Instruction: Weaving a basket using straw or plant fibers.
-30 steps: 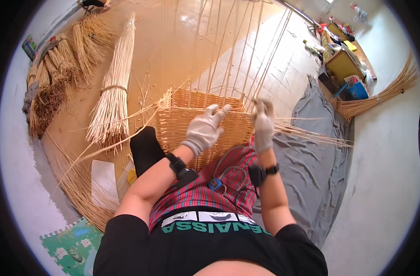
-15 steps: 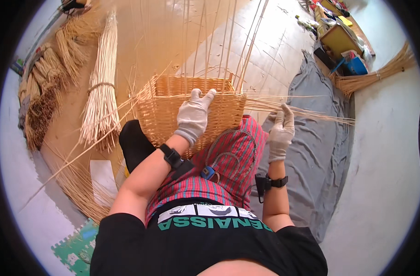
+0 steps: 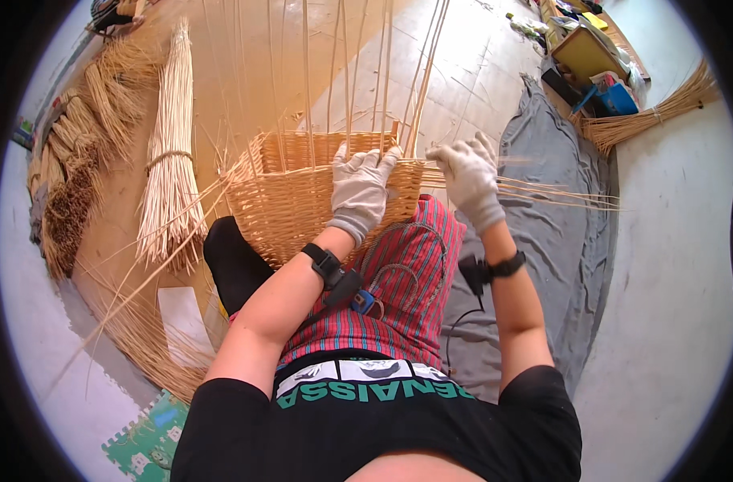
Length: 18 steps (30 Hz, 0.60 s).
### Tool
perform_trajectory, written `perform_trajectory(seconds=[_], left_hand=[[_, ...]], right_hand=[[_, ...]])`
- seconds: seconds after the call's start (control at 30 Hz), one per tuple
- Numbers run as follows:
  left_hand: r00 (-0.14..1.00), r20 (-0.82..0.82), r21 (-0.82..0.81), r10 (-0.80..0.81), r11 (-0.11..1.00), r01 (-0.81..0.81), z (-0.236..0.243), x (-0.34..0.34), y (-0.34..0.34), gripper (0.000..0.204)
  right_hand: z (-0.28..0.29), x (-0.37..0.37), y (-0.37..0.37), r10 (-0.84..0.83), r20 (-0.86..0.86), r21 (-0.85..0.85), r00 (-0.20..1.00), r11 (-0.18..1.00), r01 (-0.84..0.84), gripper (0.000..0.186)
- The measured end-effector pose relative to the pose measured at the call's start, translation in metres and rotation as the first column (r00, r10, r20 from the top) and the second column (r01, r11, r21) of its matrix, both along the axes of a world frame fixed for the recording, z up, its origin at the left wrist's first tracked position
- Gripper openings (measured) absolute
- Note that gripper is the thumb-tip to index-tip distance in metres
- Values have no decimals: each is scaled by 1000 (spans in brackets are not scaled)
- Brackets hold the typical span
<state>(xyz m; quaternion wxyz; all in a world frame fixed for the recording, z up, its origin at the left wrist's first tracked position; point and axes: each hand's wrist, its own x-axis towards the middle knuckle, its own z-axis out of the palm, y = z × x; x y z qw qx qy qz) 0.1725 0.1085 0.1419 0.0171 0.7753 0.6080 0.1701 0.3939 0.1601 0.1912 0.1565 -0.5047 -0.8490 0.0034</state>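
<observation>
A woven wicker basket [image 3: 274,210] rests against my lap and knee, with long upright stakes [image 3: 306,72] rising from its walls. My gloved left hand [image 3: 360,189] grips the basket's near rim, right of centre, fingers bent over the edge. My gloved right hand [image 3: 471,178], just outside the basket's right corner, has its fingers closed on the thin weaving strands, which trail out to the right [image 3: 567,198]. Their exact hold is partly hidden by the glove. A blue clip-like item [image 3: 362,302] with a looped cord lies on my striped trousers.
Bundles of rattan lie at the left [image 3: 97,136], with a tied pale bundle [image 3: 169,145] beside the basket. A grey cloth [image 3: 559,265] spreads along the right, below another bundle [image 3: 647,120] and cluttered furniture [image 3: 583,44]. Part of a person [image 3: 117,16] shows at the top left.
My left hand has shifted right along the rim toward the corner. My right hand left the corner, dropped along the strands, then rose back beside it. The basket sits farther left in view.
</observation>
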Motion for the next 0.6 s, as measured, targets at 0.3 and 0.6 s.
perform_trajectory(seconds=[0.3, 0.6], left_hand=[[993, -118, -85, 27, 996, -37, 15, 6, 3, 61], [997, 15, -35, 80, 996, -79, 4, 9, 7, 57]], right_hand=[[-16, -18, -25, -25, -241, 302, 970, 948, 100, 17], [-8, -12, -6, -17, -136, 92, 991, 995, 30, 18]])
